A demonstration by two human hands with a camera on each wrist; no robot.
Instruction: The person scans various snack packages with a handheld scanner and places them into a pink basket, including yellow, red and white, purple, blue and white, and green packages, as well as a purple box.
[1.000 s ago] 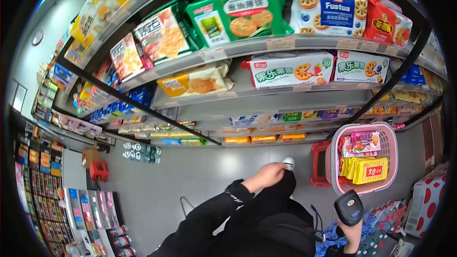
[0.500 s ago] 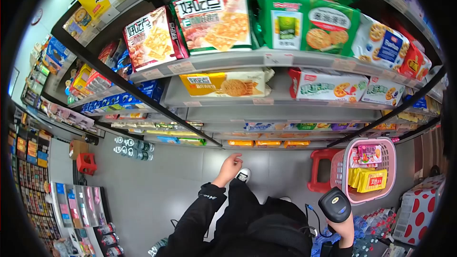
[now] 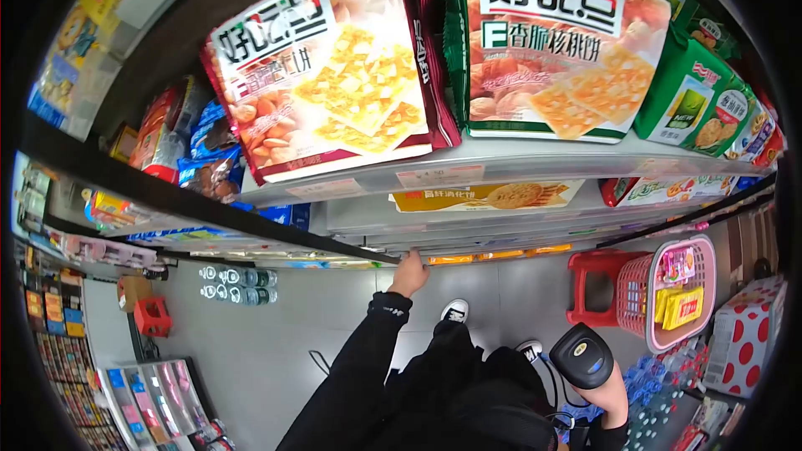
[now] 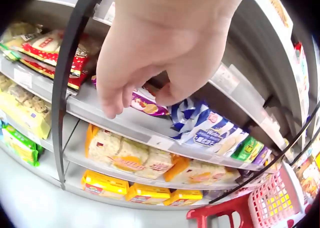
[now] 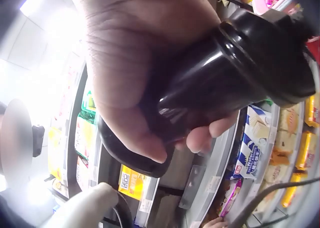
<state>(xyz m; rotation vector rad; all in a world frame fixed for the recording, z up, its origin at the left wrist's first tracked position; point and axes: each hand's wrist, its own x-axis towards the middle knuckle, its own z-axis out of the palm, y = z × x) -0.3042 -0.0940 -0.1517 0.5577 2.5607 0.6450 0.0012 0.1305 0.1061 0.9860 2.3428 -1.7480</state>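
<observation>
Seen at lower left of the head view, right of a small red stool [image 3: 152,317]: clear water bottles [image 3: 238,292] on a grey floor [image 3: 326,309]. At upper left, large and close: a red-edged biscuit packet [image 3: 322,75], standing on a shelf [image 3: 535,150]. Below, a black sleeve [image 3: 359,367]; beyond its cuff, at mid-frame, the left hand [image 3: 408,276], beside the lower shelves [image 3: 376,217]. Nearer, at upper centre of the left wrist view: fingers bent downward, apart from the thumb. Visible in the gap between them: a purple packet [image 4: 150,103], with a blue-and-white wafer packet [image 4: 207,130] just to its right. Cannot tell whether touching the purple packet. Back in the head view, at upper right of centre: a green-edged biscuit packet [image 3: 568,50], beside the red-edged one. Below, at lower right: the right hand [image 3: 608,394], with thumb and fingers clamped around the handle of a black handheld scanner [image 3: 582,357]. Farther right: a larger red stool [image 3: 578,286], just left of a pink basket [image 3: 708,284] holding yellow packets [image 3: 685,309]; then, near the right edge, a white box with red dots [image 3: 746,338].
</observation>
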